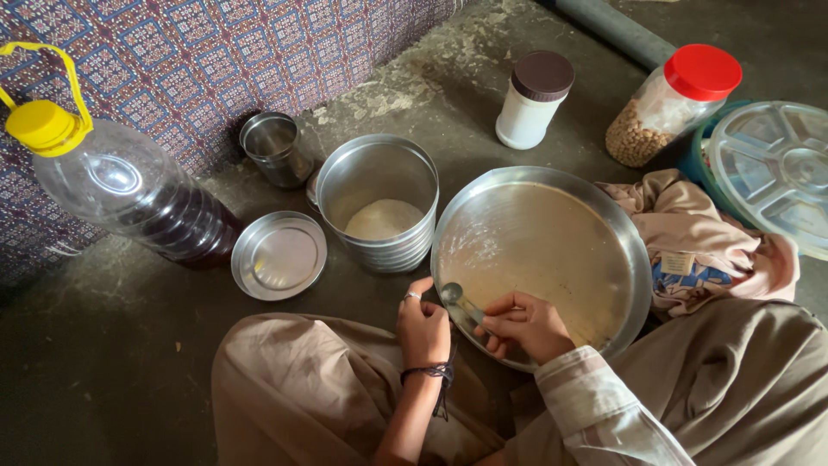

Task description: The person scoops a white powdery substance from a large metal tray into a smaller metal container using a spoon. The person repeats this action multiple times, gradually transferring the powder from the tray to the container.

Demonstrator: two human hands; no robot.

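Observation:
A wide steel plate [552,207] lies on the floor in front of me, its face dusted with flour. My right hand [526,326] rests on the plate's near rim and pinches the handle of a small steel spoon [457,299]. My left hand [423,328], with a ring and a dark wrist thread, is curled in a loose fist beside the rim, just left of the spoon's bowl, holding nothing. A round steel canister [377,173] with white flour [384,218] inside stands open to the left of the plate.
A flat steel lid [279,255] and a small steel cup [274,147] lie left of the canister. A large bottle of dark liquid [138,194] leans on the patterned cloth. Behind the plate: a white jar [533,102], a red-capped chickpea jar [668,108], a clear divided container [772,168], a crumpled cloth [703,246].

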